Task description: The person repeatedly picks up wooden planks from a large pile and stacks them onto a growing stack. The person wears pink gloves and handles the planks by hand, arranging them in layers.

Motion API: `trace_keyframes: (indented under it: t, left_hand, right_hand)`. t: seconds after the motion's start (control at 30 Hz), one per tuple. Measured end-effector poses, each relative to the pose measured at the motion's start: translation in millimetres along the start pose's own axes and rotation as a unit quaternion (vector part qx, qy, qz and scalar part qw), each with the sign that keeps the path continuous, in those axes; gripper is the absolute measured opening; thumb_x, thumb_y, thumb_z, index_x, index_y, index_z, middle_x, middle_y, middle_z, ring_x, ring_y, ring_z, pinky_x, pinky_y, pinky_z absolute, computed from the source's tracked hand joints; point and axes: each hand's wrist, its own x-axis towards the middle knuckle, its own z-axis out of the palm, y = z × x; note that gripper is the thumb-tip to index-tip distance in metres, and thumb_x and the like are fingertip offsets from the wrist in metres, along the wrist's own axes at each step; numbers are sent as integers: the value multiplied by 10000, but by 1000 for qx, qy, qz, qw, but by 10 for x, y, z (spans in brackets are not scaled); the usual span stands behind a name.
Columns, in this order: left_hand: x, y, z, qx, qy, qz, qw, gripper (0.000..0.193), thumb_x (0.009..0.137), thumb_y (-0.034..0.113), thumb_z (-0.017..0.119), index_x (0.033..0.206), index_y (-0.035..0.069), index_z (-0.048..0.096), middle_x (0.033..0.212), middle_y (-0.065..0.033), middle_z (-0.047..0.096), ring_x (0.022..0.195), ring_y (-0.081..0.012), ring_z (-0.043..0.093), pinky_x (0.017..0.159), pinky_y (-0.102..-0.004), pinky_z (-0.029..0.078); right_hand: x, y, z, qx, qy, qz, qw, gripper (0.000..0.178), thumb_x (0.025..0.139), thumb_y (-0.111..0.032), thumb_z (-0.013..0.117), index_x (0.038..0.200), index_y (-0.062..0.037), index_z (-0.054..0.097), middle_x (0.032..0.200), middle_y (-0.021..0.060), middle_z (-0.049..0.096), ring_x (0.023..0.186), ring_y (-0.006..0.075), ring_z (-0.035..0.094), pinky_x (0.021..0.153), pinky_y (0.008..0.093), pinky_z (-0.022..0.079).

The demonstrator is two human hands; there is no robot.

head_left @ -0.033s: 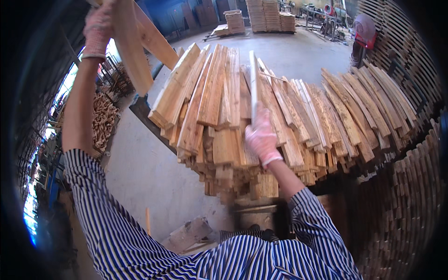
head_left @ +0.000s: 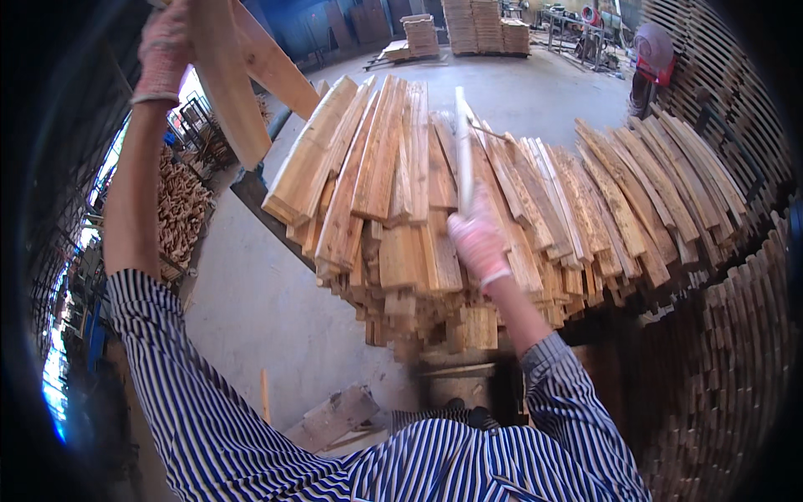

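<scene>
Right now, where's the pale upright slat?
Head view, centre: the pale slat stands in the right hand, against the stacked planks.

**Hidden and cut off**

The top edge is cutting off the left hand (head_left: 167, 50) and the upper ends of the two boards (head_left: 242, 79) it is gripping. The right hand (head_left: 478, 238) is hiding the pale slat's (head_left: 462, 146) lower end. The far machinery (head_left: 585, 33) is showing too small to identify.

A fanned plank stack (head_left: 502, 209) lies ahead, 2 raised boards (head_left: 238, 75) at its left, pallets (head_left: 477, 25) behind.
</scene>
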Motion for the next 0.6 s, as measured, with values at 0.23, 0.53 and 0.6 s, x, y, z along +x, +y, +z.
trace_keyframes:
  t: [0.23,0.53,0.6]
  left_hand:
    - [-516,848,394,-152,-61,-129,978,328,937,149,701,1231,6,667,1083,-84,736,955,-230,721,856,-361,599]
    - [-1658,72,1729,-190,148,-264,934,568,840,197,826,1299,-22,573,1150,-153,687,1027,-278,704,922,-402,609]
    - [-1907,-7,1819,-191,186,-276,923,606,828,198,832,1317,-32,559,1176,-160,673,1048,-280,696,927,-402,608]
  right_hand:
    - [-1060,353,-616,663,-208,150,703,575,960,-157,670,1466,-14,437,1378,265,525,1299,408,556,1140,561,470]
    - [-1732,1083,-1374,524,-137,128,831,515,958,-263,703,1348,33,542,1105,183,693,849,285,686,787,378,578]
    - [-2026,959,-1443,424,-62,106,897,724,920,-229,757,1519,-27,404,1087,135,685,796,221,661,706,311,551]
